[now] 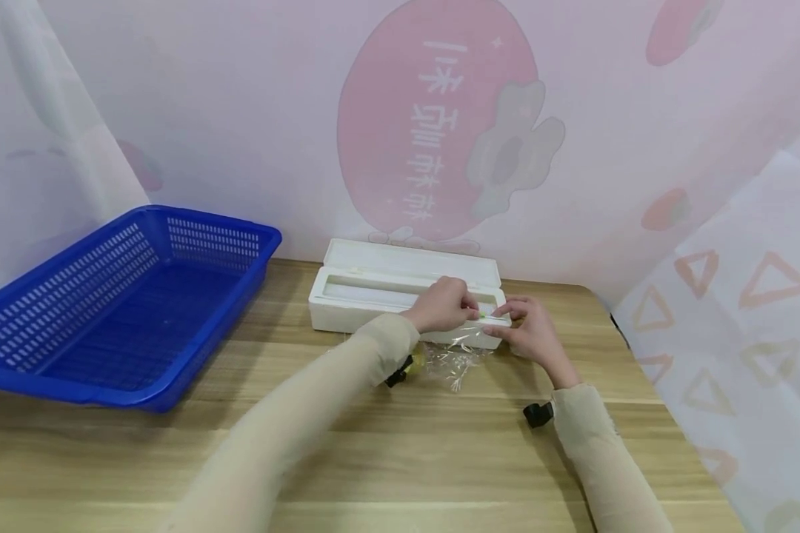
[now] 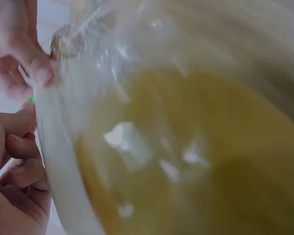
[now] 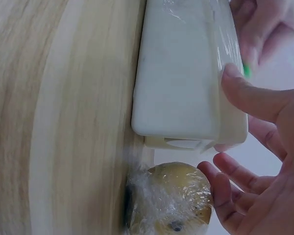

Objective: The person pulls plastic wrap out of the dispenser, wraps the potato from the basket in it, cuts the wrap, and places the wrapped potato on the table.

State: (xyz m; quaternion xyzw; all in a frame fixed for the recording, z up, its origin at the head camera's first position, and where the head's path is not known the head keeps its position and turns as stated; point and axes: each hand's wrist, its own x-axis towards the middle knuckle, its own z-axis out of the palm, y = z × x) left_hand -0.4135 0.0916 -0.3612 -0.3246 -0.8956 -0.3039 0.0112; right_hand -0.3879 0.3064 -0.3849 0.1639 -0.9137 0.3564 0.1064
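A long white cling film box [image 1: 347,314] stands on the table with its lid [image 1: 410,260] raised behind it. My left hand [image 1: 443,305] is over the right part of the box, its curled fingers pinching a small green slider [image 1: 482,315] at the film edge. My right hand [image 1: 532,332] holds the box's right end, thumb on the front edge and index finger over the top. Clear film [image 1: 455,363] hangs down the box's front, crumpled. A yellow item [image 2: 201,156] lies under or behind film close to the left wrist; its kind is unclear.
Beyond the box's right end sits a round yellow fruit-like item [image 3: 174,196] wrapped in film, with dark spots. A large blue basket [image 1: 140,318] occupies the table's left side. Printed cloth [image 1: 240,111] rises behind the wooden table [image 1: 440,459].
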